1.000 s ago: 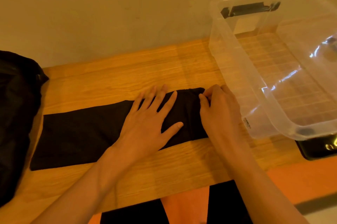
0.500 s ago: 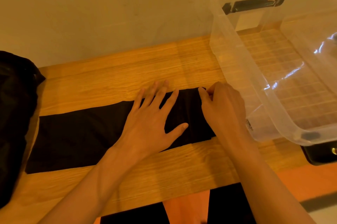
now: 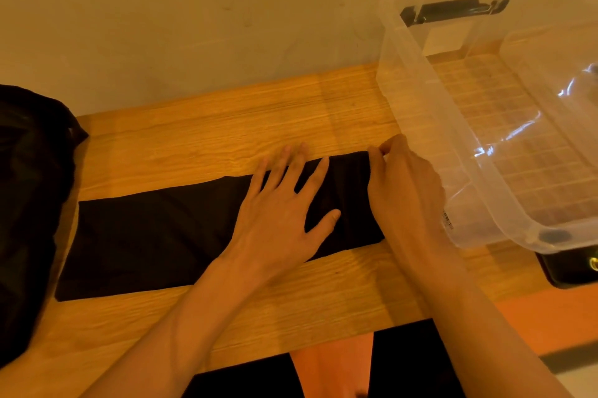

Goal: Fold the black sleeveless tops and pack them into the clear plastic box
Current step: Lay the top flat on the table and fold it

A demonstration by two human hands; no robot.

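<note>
Head view: a black sleeveless top [image 3: 155,236], folded into a long strip, lies across the wooden table [image 3: 226,132]. The left hand [image 3: 278,219] rests flat on the strip, fingers straight and spread, gripping nothing. The right hand [image 3: 404,190] sits at the strip's right end, fingers curled, pinching the cloth at its far corner. The clear plastic box [image 3: 417,125] stands just beside that hand. A heap of black cloth [image 3: 29,203] lies at the table's left edge.

Bare from forearm to fingertip on left hand [image 3: 278,219] and right hand [image 3: 407,190]; dressed in black cloth [image 3: 414,365] over both legs.
</note>
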